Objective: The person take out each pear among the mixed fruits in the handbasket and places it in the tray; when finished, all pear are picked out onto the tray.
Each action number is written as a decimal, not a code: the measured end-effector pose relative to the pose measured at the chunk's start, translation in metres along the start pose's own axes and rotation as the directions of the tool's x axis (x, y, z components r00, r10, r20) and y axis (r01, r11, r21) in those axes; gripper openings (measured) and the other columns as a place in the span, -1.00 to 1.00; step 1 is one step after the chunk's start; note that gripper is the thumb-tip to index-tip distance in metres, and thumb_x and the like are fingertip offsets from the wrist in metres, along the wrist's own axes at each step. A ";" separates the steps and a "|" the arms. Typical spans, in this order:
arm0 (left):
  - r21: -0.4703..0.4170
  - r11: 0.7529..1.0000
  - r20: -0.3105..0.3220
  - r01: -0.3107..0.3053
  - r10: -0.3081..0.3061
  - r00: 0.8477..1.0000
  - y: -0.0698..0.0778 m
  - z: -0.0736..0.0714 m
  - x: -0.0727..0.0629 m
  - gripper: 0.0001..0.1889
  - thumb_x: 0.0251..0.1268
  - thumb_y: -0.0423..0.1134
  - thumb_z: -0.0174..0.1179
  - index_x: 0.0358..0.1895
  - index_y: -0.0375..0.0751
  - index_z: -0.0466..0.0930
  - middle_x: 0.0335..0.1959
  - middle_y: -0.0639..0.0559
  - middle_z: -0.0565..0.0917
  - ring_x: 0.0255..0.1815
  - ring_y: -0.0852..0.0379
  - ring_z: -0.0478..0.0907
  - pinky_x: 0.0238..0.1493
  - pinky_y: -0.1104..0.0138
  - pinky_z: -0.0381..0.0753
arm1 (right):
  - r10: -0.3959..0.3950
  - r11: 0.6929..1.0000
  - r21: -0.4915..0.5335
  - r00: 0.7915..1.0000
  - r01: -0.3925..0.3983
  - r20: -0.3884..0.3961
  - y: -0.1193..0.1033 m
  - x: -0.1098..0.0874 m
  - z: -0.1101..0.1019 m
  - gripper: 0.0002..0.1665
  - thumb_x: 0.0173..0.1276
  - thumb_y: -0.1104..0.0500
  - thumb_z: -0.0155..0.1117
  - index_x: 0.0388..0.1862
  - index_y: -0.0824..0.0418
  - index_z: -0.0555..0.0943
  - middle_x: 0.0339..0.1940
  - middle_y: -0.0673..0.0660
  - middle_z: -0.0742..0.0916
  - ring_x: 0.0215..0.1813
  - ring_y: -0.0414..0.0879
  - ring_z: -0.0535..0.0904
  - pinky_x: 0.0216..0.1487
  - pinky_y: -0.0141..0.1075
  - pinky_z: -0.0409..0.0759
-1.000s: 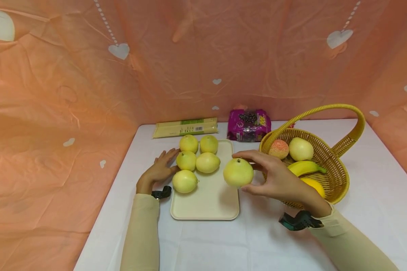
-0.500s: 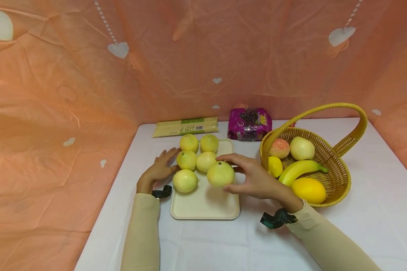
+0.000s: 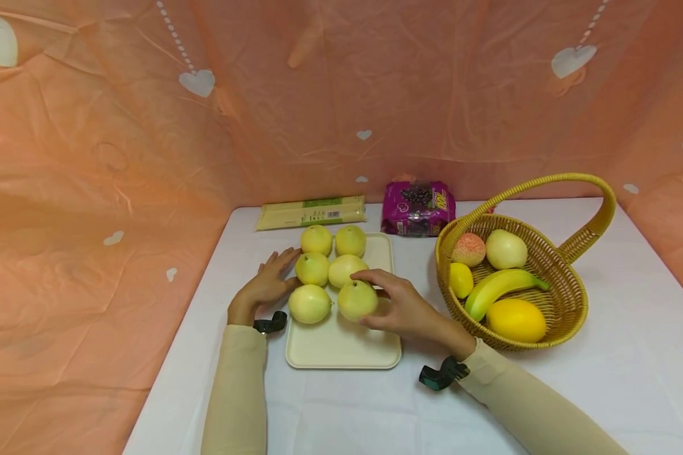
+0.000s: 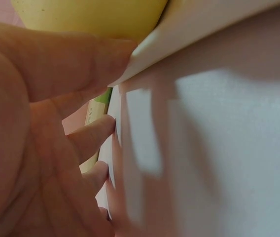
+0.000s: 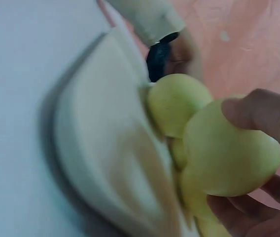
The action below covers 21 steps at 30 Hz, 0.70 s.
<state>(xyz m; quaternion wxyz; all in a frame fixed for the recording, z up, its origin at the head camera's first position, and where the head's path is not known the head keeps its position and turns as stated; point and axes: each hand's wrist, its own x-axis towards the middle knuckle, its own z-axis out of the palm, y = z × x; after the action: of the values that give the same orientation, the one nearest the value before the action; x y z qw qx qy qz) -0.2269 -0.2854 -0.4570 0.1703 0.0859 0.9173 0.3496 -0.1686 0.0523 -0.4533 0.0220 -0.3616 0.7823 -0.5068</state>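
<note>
My right hand (image 3: 406, 309) holds a round yellow-green fruit with a short dark stem (image 3: 356, 301) between thumb and fingers, over the middle of a cream tray (image 3: 341, 351). In the right wrist view the held fruit (image 5: 231, 153) is close beside the others. Several similar yellow-green fruits (image 3: 309, 304) sit on the tray's left and far parts. My left hand (image 3: 266, 284) rests at the tray's left edge, fingers extended. In the left wrist view its thumb (image 4: 81, 59) lies along the tray rim below a fruit (image 4: 90, 17).
Right of the tray stands a yellow wicker basket (image 3: 569, 303) with a tall handle, holding a banana (image 3: 498, 291), a peach-like fruit (image 3: 469, 249), a pale round fruit (image 3: 506, 249) and two yellow fruits. A purple pack (image 3: 418, 209) and a flat beige packet (image 3: 313, 213) lie behind the tray.
My right hand has carried the yellow-green fruit leftward from near the basket to over the tray, next to the others. My left hand has stayed in place.
</note>
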 end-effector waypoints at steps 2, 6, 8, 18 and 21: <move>0.002 1.000 0.000 0.000 0.000 1.000 0.000 0.000 0.000 -0.19 0.56 -0.17 0.17 0.81 -0.03 0.11 0.86 -0.23 -0.05 0.86 -0.38 -0.43 0.77 -0.32 -0.52 | -0.003 1.000 -0.008 1.000 0.003 -0.004 0.004 0.000 0.004 -0.12 0.19 0.33 0.70 0.50 0.29 0.56 0.43 0.26 0.69 0.42 0.17 0.66 0.39 -0.06 0.74; -0.004 1.000 0.003 0.001 -0.001 1.000 0.001 -0.001 -0.001 -0.18 0.56 -0.16 0.18 0.81 -0.03 0.11 0.86 -0.24 -0.06 0.85 -0.38 -0.44 0.76 -0.32 -0.53 | -0.002 0.999 -0.050 1.000 0.002 -0.002 0.010 -0.001 0.010 -0.11 0.19 0.30 0.71 0.51 0.24 0.56 0.44 0.22 0.69 0.40 0.09 0.66 0.39 -0.07 0.74; -0.005 1.000 0.005 0.000 0.000 1.000 0.001 -0.001 -0.001 -0.18 0.56 -0.15 0.19 0.81 -0.04 0.10 0.86 -0.24 -0.06 0.85 -0.39 -0.44 0.76 -0.33 -0.54 | -0.001 0.998 -0.066 1.000 0.001 0.002 0.013 -0.002 0.012 -0.10 0.20 0.29 0.72 0.52 0.22 0.56 0.45 0.19 0.69 0.41 0.07 0.66 0.42 -0.06 0.72; 0.012 1.000 0.009 0.012 -0.012 1.000 0.000 0.001 0.000 -0.19 0.59 -0.15 0.15 0.82 0.00 0.08 0.87 -0.20 -0.07 0.86 -0.33 -0.45 0.78 -0.27 -0.54 | -0.068 0.982 -0.179 0.997 0.062 -0.026 0.019 -0.002 0.020 -0.06 0.20 0.22 0.75 0.56 0.20 0.54 0.55 0.21 0.61 0.58 0.16 0.55 0.63 0.11 0.49; 0.011 1.000 0.008 0.017 -0.017 1.000 0.000 0.001 0.000 -0.19 0.59 -0.16 0.14 0.82 0.00 0.08 0.87 -0.19 -0.07 0.87 -0.32 -0.45 0.78 -0.27 -0.54 | -0.075 0.978 -0.198 0.997 0.069 -0.022 0.019 -0.002 0.020 -0.04 0.20 0.22 0.76 0.56 0.21 0.54 0.56 0.23 0.60 0.58 0.18 0.54 0.63 0.12 0.48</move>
<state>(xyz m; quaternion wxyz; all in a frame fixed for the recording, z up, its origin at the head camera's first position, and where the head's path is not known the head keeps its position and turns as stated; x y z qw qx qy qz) -0.2268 -0.2848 -0.4576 0.1764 0.0804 0.9191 0.3429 -0.1695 0.0428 -0.4791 -0.0440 -0.3826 0.8152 -0.4326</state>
